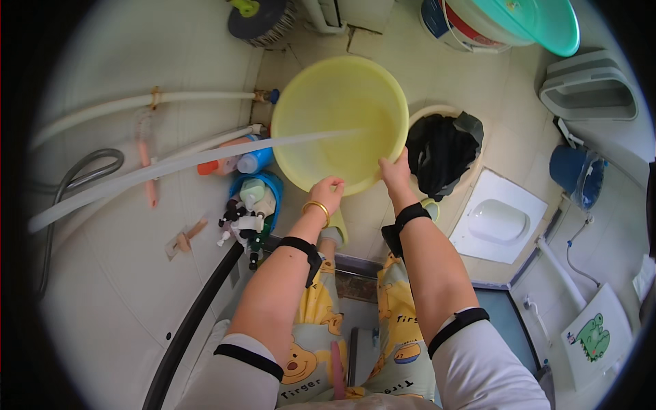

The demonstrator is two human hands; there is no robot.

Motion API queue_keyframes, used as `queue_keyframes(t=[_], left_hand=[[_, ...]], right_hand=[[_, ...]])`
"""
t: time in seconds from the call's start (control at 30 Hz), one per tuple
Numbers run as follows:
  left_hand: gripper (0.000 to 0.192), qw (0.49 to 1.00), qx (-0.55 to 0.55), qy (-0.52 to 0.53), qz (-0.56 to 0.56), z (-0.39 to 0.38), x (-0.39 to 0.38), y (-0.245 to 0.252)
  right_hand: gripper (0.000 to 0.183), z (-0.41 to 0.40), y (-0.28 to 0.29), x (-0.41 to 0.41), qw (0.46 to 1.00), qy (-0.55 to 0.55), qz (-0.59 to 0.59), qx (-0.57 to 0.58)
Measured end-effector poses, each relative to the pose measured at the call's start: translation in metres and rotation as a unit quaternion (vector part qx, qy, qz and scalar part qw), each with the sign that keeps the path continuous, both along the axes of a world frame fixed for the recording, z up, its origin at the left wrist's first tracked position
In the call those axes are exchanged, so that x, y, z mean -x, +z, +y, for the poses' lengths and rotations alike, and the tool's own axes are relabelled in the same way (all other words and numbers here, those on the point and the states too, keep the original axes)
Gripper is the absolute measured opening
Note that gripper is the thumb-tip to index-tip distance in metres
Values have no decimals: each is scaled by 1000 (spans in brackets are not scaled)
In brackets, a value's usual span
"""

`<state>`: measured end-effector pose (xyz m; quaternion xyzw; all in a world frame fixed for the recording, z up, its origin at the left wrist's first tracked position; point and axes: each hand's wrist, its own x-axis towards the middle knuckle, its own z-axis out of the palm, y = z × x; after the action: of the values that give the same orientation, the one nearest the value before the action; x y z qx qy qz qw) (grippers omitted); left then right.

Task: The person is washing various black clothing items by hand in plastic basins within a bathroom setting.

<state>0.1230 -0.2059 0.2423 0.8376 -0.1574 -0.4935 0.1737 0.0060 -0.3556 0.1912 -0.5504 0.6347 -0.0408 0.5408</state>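
Observation:
A large yellow plastic basin (341, 82) is in front of me. A white hose or pipe (205, 156) crosses from the left wall, its far end over the basin; I cannot tell whether water shows. My right hand (397, 171) grips the basin's near right rim, thumb over the edge. My left hand (327, 193), with a gold bangle on its wrist, is at the near rim with curled fingers; its hold is hard to make out. Right of the basin, dark cloth (441, 151) lies heaped in a beige basin (474, 177).
A blue basket (277, 200) of bottles stands at the left wall. A squat toilet (498, 220) is set in the floor at right. A bucket (435, 20) bears a green basin (558, 25). Grey basins (589, 92) and a blue bin (566, 166) line the right wall. A round brush (256, 23) is at the top.

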Motion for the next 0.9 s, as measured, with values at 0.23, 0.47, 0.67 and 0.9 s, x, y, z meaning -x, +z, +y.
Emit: queue_keyframes(t=[0.23, 0.47, 0.67, 0.9], left_hand=[[26, 998, 2, 48, 38, 27, 18, -20], [20, 998, 28, 60, 12, 30, 12, 30], [16, 988, 88, 120, 33, 29, 14, 64], [17, 987, 16, 147, 63, 57, 24, 109]], right_hand=[[46, -27, 15, 46, 968, 25, -4, -250], [46, -258, 114, 61, 953, -186, -201, -126], [63, -389, 177, 6, 908, -315, -252, -112], [19, -398, 216, 4, 863, -346, -365, -37]])
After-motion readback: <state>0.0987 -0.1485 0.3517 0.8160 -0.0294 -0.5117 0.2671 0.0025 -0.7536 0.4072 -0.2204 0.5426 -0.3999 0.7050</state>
